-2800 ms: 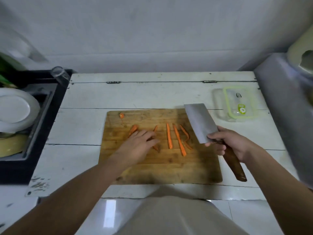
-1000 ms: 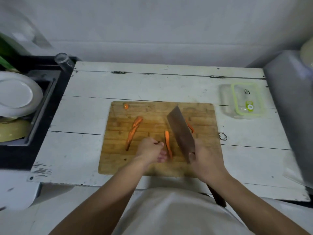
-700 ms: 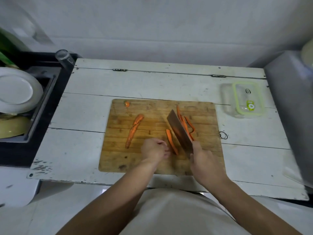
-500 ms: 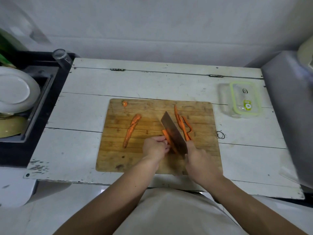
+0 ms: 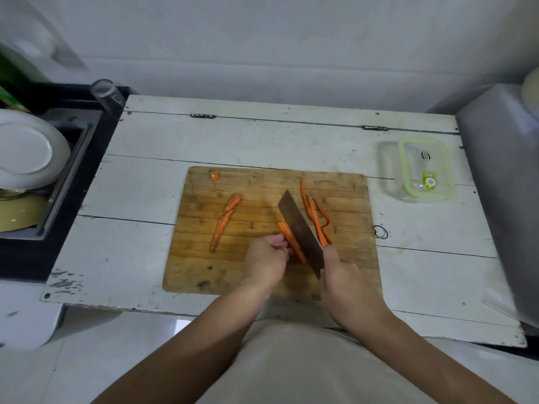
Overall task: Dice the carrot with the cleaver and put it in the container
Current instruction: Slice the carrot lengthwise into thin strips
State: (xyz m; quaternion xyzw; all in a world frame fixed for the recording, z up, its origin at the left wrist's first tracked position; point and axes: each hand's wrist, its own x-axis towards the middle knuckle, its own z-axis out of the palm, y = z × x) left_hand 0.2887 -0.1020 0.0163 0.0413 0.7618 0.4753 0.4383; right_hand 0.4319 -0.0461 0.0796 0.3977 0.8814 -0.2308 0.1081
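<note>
On the wooden cutting board (image 5: 204, 266) my left hand (image 5: 267, 259) holds a carrot strip (image 5: 287, 236) with curled fingers. My right hand (image 5: 344, 275) grips the cleaver (image 5: 300, 228), whose blade stands on edge right beside that strip, tip pointing away from me. More thin carrot strips (image 5: 313, 212) lie to the right of the blade. A longer carrot piece (image 5: 224, 221) lies on the board's left half, and a small carrot end (image 5: 214, 175) sits near the far left corner. The clear container (image 5: 390, 173) with its green-rimmed lid (image 5: 424, 167) stands at the table's right.
A black sink (image 5: 78, 158) with a white plate (image 5: 26, 150) and a yellow bowl (image 5: 17, 212) is at the left. A glass (image 5: 106, 93) stands at its far corner. A grey appliance (image 5: 504, 199) borders the white table (image 5: 262, 138) on the right. A small ring (image 5: 380, 231) lies beside the board.
My right hand brought the cleaver from the right over the board and set it against the strip. My left hand curled onto that strip. Other strips were pushed aside to the right.
</note>
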